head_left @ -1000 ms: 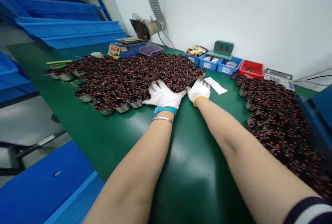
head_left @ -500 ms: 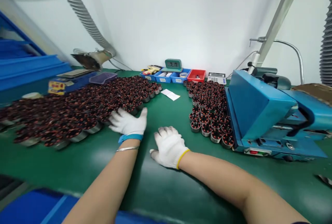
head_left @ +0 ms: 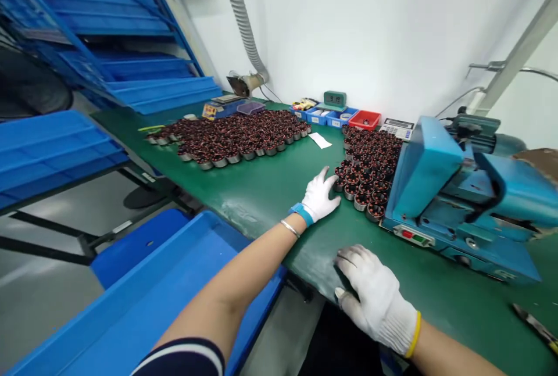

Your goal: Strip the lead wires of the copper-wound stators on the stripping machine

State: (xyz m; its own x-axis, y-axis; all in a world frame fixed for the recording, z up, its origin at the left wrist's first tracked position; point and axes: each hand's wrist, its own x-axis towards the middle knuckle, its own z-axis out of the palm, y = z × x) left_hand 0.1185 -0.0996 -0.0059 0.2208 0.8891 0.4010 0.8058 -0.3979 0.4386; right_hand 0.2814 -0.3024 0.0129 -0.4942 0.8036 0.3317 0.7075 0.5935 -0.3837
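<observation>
My left hand (head_left: 320,196), in a white glove with a blue wristband, has its fingers spread beside the right-hand group of motor stators (head_left: 361,200). These are short metal rings with black and copper-coloured windings inside. Its fingertips are close to the nearest row; whether they touch it I cannot tell. Closer to me, my right hand (head_left: 372,292) lies palm down at the edge of the green table (head_left: 261,190). Its glove has a yellow cuff, and the thumb stands apart from the fingers. A larger group of stators (head_left: 235,135) covers the far left of the table.
A blue machine (head_left: 440,178) with red and green buttons stands at right. Pliers (head_left: 534,325) lie at the right edge. Along the wall are a red bin (head_left: 365,120), a calculator (head_left: 397,128) and a clock (head_left: 335,99). A blue tray (head_left: 174,294) sits below the table's front left.
The view has swung left and back. My left hand has gone from the left stators to beside the right group. My right hand has come back to the table's front edge.
</observation>
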